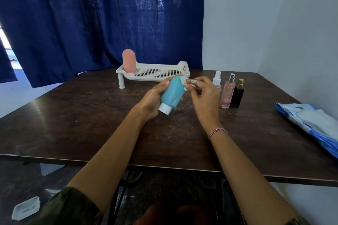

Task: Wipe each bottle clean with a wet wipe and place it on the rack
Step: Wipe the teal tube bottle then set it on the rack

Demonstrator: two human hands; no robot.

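Near barcoded sprayer (227,93), left hand (152,99) grips bottle (172,93), right hand (203,93) pinches wipe (183,80).

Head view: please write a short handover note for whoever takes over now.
Left hand grips the teal bottle, cap end toward the person. Right hand pinches a wet wipe against its far end.
Done: pink bottle stands on the rack, left end.
To do: finish the teal bottle and rack it, then the clear spray bottle, the pink spray bottle and the black spray bottle, standing on the table. Wipe pack lies at the right edge.
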